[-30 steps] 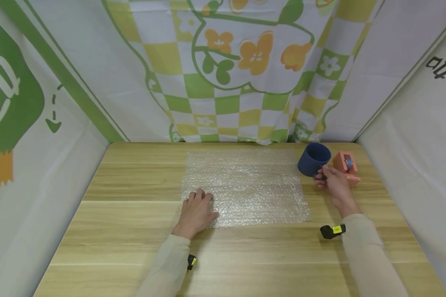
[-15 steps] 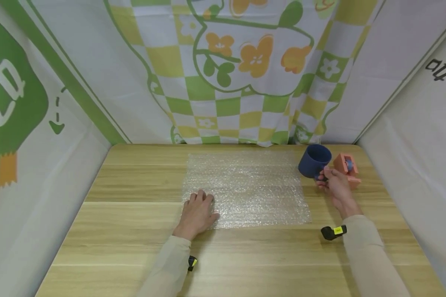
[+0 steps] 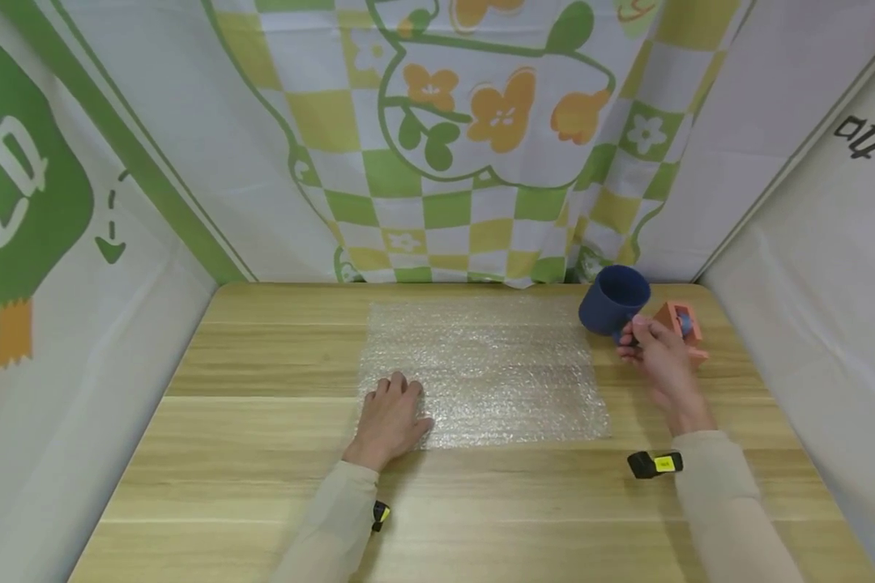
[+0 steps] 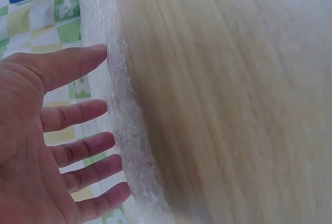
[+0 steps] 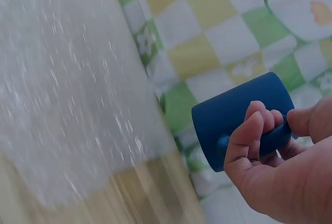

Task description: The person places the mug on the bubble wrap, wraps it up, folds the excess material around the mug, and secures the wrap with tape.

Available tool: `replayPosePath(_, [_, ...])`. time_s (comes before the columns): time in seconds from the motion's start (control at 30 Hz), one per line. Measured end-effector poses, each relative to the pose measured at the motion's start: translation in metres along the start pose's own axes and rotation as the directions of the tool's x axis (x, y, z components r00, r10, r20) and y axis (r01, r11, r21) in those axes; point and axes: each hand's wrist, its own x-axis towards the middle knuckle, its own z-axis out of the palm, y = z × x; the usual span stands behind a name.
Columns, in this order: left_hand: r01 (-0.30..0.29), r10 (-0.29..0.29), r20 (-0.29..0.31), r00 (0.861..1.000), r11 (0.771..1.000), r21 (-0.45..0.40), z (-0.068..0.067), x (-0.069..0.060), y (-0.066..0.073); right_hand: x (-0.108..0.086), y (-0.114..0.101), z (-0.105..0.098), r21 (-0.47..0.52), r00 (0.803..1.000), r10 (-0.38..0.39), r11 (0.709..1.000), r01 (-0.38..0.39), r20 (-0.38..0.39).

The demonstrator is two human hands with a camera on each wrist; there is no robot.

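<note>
A blue mug (image 3: 607,306) is held by its handle in my right hand (image 3: 663,364), near the table's back right. In the right wrist view the fingers curl through the handle of the mug (image 5: 233,110) and the thumb presses on it. A sheet of clear bubble wrap (image 3: 488,372) lies flat on the table. My left hand (image 3: 390,421) rests on the sheet's left edge, fingers spread and slightly bent. The left wrist view shows those fingertips (image 4: 98,167) touching the bubble wrap (image 4: 124,105), with nothing gripped.
A coral-pink tape dispenser (image 3: 678,320) with a blue roll stands at the table's back right corner, just beside my right hand, which partly hides it. The wooden table (image 3: 262,356) ends at a checked floral curtain (image 3: 467,194) at the back. White fabric walls flank both sides.
My right hand has lifted the mug slightly off the table, and it now sits higher and a little further left. The left hand has barely moved.
</note>
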Motion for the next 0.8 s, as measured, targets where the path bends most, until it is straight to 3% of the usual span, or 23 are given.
replayPosePath(0.33, [-0.003, 0.003, 0.0, 1.0, 1.0, 0.011, 0.001, 0.002, 0.005, -0.018, 0.017, 0.057, -0.053, 0.998, 0.024, 0.998, -0.021, 0.055])
replayPosePath(0.5, [-0.004, 0.004, -0.001, 1.0, 1.0, 0.017, 0.001, 0.002, 0.006, -0.023, 0.031, 0.085, -0.035, 0.996, 0.034, 0.999, -0.031, 0.08])
replayPosePath(0.8, [-0.001, 0.002, -0.012, 1.0, 1.0, 0.014, 0.004, 0.002, 0.004, -0.029, 0.051, 0.124, -0.048, 0.992, 0.062, 0.997, -0.057, 0.11])
